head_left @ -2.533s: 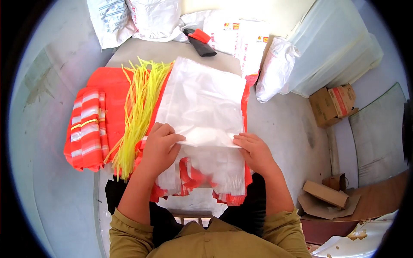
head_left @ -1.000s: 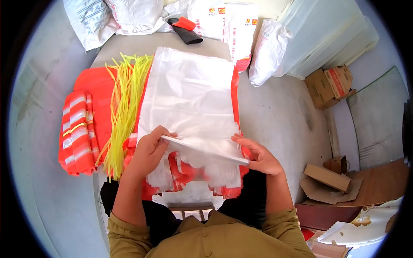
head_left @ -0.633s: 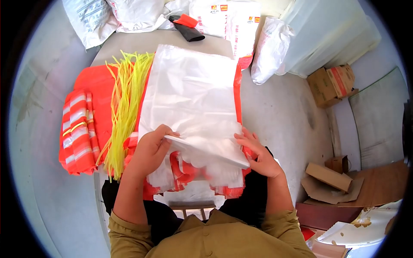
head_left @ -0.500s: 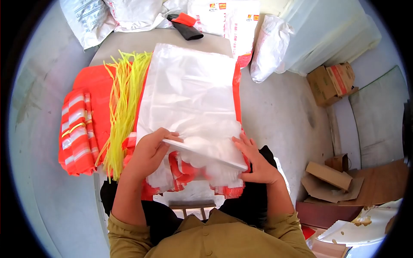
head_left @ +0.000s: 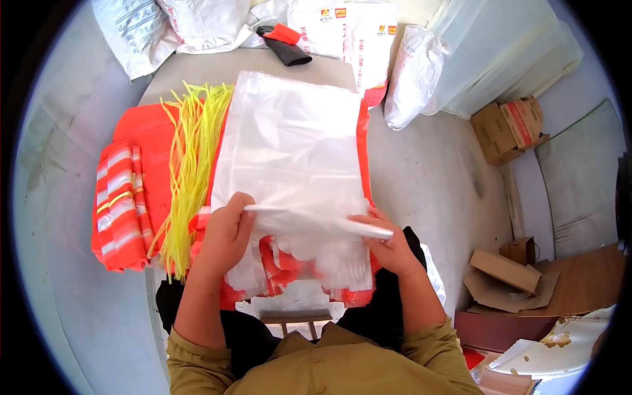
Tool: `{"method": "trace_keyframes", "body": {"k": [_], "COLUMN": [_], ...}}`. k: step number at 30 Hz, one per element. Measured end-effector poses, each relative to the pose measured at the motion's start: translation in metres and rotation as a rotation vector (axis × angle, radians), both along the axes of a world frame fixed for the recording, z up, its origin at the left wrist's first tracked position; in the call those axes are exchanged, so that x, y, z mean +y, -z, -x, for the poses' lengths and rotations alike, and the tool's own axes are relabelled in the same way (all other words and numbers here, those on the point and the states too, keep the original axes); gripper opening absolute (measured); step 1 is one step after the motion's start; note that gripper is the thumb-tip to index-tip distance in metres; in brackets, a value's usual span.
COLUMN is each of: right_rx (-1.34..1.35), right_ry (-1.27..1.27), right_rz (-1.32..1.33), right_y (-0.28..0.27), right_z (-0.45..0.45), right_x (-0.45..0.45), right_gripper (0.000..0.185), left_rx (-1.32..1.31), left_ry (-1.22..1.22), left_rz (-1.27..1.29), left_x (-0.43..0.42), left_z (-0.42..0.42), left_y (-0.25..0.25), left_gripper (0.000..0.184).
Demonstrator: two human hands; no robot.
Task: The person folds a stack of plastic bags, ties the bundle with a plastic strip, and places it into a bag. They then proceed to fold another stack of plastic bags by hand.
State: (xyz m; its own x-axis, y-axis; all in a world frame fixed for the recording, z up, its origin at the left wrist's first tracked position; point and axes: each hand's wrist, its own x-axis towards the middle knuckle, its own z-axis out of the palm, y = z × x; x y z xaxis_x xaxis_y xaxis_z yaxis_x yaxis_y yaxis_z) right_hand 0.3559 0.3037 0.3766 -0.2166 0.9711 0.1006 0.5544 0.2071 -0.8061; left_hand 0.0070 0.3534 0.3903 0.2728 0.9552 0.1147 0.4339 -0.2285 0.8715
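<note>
Both my hands hold a narrow folded strip of clear plastic bag [head_left: 309, 219], stretched across the near part of a stack. My left hand [head_left: 227, 230] pinches its left end, and my right hand [head_left: 390, 245] is closed round its right end. Beneath it lies the stack of clear plastic bags [head_left: 289, 138], with red along its sides. Red and clear bag handles [head_left: 280, 263] hang at the near edge. Left of the stack is a bunch of yellow plastic strips [head_left: 191, 171]. It lies partly over red plastic [head_left: 148, 138].
A striped red-and-white bundle [head_left: 120, 204] with a yellow tie sits at far left. White sacks [head_left: 204, 23] and a black roll [head_left: 288, 51] with a red piece lie at the back. Cardboard boxes [head_left: 503, 135] stand on the floor at right.
My right hand has gone from spread fingers beside the stack to gripping the strip's right end. The strip has risen and become narrower and more level. My left hand keeps its pinch.
</note>
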Motion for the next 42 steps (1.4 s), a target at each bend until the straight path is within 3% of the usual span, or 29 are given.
{"method": "trace_keyframes", "body": {"k": [2, 5, 13, 19, 22, 25, 29, 31, 34, 38, 42], "right_rx": [0.187, 0.247, 0.383, 0.006, -0.037, -0.268, -0.515, -0.547, -0.659, -0.599, -0.662], "right_ry": [0.344, 0.364, 0.529, 0.396, 0.499, 0.473, -0.002, -0.246, -0.277, -0.160, -0.081], "right_rz": [0.295, 0.292, 0.024, -0.151, 0.165, -0.221, -0.491, -0.416, -0.307, -0.216, -0.347], "right_y": [0.008, 0.012, 0.020, 0.040, 0.028, 0.009, -0.033, -0.041, -0.010, -0.015, -0.016], "right_z": [0.005, 0.007, 0.032, 0.021, 0.017, 0.022, 0.048, 0.078, 0.070, 0.048, 0.044], "right_x": [-0.002, 0.015, 0.027, 0.024, 0.025, 0.020, 0.015, 0.017, 0.036, 0.035, 0.028], "right_gripper": [0.025, 0.028, 0.041, 0.037, 0.033, 0.040, 0.055, 0.064, 0.068, 0.060, 0.044], "left_rx": [-0.001, -0.073, -0.074, 0.066, 0.162, 0.287, 0.382, 0.428, 0.474, 0.451, 0.507], "left_ry": [-0.146, -0.319, -0.229, -0.231, -0.239, -0.215, 0.092, 0.182, 0.201, 0.158, 0.135], "left_rz": [-0.043, -0.071, -0.012, -0.021, -0.189, -0.392, -0.723, -0.547, -0.435, -0.397, -0.363], "left_x": [0.005, 0.014, 0.013, 0.016, 0.018, 0.015, 0.010, 0.009, 0.011, 0.010, 0.007], "left_z": [-0.011, -0.025, -0.031, -0.032, -0.031, -0.028, -0.034, -0.042, -0.037, -0.027, -0.032], "left_y": [0.003, 0.019, 0.003, 0.013, 0.022, 0.014, -0.006, 0.001, 0.020, 0.020, 0.009], "left_gripper": [0.012, 0.019, 0.037, 0.022, 0.018, 0.022, 0.043, 0.053, 0.064, 0.065, 0.064]}}
